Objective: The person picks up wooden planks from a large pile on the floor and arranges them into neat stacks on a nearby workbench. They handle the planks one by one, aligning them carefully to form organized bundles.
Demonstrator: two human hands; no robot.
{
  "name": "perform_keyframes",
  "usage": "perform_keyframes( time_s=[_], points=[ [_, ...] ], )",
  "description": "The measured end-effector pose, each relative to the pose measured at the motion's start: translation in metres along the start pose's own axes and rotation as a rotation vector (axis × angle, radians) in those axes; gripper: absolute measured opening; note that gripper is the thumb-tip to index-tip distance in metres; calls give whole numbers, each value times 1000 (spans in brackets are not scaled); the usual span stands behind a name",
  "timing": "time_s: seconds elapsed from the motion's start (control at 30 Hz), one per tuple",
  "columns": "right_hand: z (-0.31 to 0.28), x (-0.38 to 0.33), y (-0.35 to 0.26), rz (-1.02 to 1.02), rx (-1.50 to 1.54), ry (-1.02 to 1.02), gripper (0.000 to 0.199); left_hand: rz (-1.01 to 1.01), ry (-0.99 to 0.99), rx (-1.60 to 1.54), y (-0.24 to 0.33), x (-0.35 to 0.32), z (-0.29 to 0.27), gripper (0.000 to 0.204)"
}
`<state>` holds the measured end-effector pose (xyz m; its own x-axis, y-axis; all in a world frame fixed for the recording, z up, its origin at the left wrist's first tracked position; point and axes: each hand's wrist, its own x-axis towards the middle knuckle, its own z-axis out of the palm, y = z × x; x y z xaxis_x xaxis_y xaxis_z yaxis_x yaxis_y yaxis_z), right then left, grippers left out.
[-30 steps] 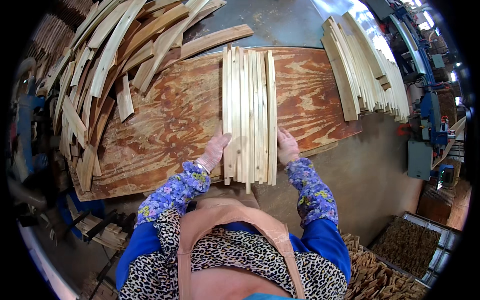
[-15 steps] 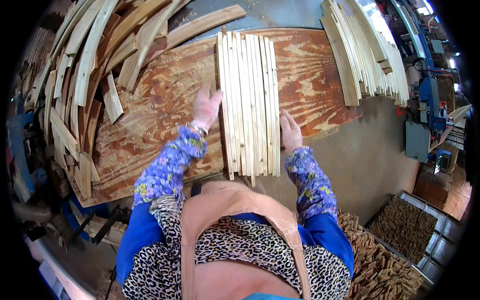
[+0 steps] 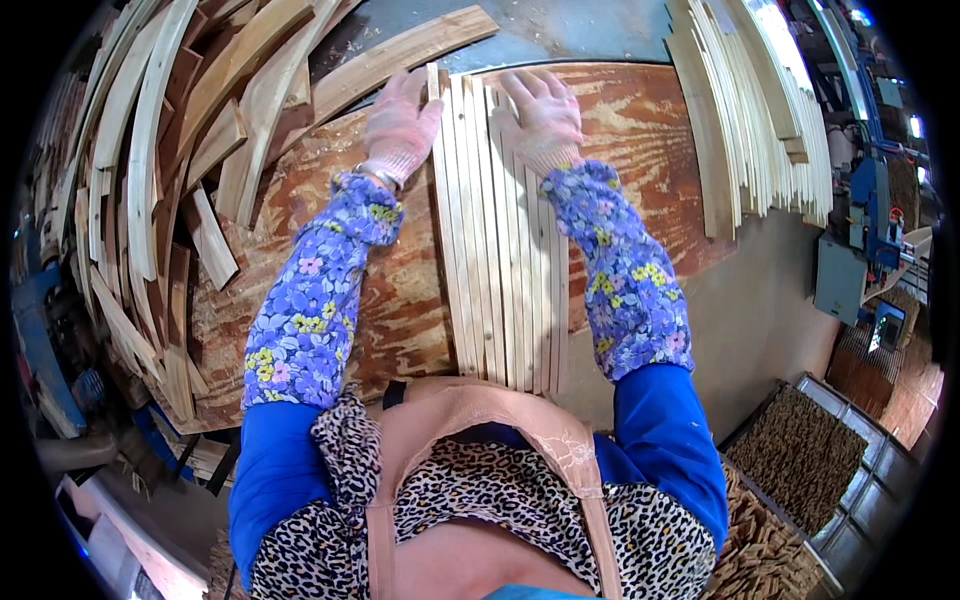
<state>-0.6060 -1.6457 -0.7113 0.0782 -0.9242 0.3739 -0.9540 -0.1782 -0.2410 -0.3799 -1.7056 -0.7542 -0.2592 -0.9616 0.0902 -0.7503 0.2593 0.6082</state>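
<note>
Had both arms stretched well out over the counter (image 3: 640, 140), right up the length of the strips (image 3: 495, 255)! Showed the left hand (image 3: 400, 125) at the far left corner of the strips, open, fingers extended, thumb toward the outer edge; could not tell touching from just beside. Had the right hand (image 3: 543, 118) open too, palm down, fingers spread over the far right end; could not tell pressing from hovering there. Saw the strips lying side by side in one close row, lengthwise across the counter, with near ends right up by the apron (image 3: 480, 395). Noted a shadow down the right-hand part of the row. Wore floral sleeves (image 3: 315, 290) on both forearms, plus a bracelet (image 3: 380, 178) at the left wrist. Over on the left, spotted a heap of boards (image 3: 155, 150), loose and crossing at all angles, and beyond the left hand a long board (image 3: 410, 60) aslant. Out right, picked up a stack of paler boards (image 3: 700, 130), close together at the counter's end, with blue machinery (image 3: 868, 195) past that. Down at lower right, caught a tray (image 3: 868, 508) packed with small brown pieces, beside a pile of offcuts (image 3: 760, 545).
</note>
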Motion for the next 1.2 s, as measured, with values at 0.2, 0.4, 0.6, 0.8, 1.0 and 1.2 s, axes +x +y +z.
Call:
perform_keyframes(
  time_s=[0.2, 0.4, 0.6, 0.8, 1.0, 1.2],
  points=[
    [37, 76, -10, -82, 62, -413, 45, 202, -199, 212, 9, 60, -27, 53],
    [66, 97, 6, 7, 517, -516, 43, 313, -428, 323, 27, 96, -55, 36],
    [31, 92, -1, -7, 790, -411, 32, 459, -55, -69, 28, 78, -46, 30],
    [-70, 95, -36, -288, 461, -45, 30, 28, -252, -1364, 84, 20, -84, 26],
    [-44, 32, -73, 270, 1223, 70, 77, -208, -439, -1458, 45, -92, 4, 82],
    [-97, -130, -162, 604, 758, -345, 121, -284, -161, -1572, 78, -99, -31, 88]
  ],
)
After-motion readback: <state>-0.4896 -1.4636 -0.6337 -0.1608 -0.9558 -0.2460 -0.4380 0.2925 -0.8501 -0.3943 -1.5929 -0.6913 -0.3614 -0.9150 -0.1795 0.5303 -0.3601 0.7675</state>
